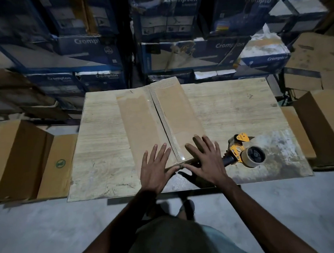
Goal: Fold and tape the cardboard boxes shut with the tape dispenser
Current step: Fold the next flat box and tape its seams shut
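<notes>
Two hands press on the near end of the cardboard box (143,117) in the head view, the only view given. The left hand (156,162) lies flat with fingers spread on the flap on its side of the centre seam, and the right hand (205,159) lies flat the same way on the other flap, neither gripping anything. A glossy strip of tape (163,115) runs along the seam between them and on to the far end, so the pressing most likely rubs the tape end down over the near edge, where the two thumbs come close together. The tape dispenser (244,152) rests on the table (237,105) just right of the right hand, its handle turned toward that hand, probably parked within easy reach for the next strip. More brown boxes (17,156) stand well out beyond the left hand and beyond the right, perhaps waiting and finished piles, though I cannot tell which is which
</notes>
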Motion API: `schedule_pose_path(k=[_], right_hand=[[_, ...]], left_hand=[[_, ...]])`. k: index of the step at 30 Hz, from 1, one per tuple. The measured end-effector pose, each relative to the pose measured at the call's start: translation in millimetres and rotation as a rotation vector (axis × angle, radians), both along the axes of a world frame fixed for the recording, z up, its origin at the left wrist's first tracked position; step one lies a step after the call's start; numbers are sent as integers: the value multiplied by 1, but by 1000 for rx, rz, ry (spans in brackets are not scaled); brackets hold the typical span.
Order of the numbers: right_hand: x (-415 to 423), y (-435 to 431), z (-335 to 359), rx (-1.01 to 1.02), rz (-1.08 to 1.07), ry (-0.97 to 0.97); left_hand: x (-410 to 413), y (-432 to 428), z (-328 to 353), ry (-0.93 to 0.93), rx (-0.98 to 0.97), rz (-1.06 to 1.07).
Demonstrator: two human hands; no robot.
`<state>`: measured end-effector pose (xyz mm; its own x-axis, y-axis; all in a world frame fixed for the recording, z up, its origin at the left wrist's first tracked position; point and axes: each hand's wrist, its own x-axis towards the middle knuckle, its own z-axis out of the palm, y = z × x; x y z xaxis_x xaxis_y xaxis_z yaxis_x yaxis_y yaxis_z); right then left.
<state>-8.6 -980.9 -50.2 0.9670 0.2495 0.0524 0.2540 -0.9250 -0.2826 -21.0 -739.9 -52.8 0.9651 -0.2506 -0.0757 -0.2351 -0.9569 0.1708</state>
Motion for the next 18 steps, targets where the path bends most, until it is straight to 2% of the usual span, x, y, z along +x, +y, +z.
schedule_pose_path(k=[3,7,11,14,18], right_hand=[[8,9,-7,-91,-22,71],[0,32,-13,-69,-182,59],[0,69,-16,-48,-352,58],[1,94,-20,-11,-472,29],[4,104,-20,24,-510,59]], left_hand=[[0,-2,-5,-37,20,8],[12,16,-14,-87,94,-100],[42,45,-10,-36,222,-243],[59,57,-3,-15,146,-262],[67,61,4,20,59,-239]])
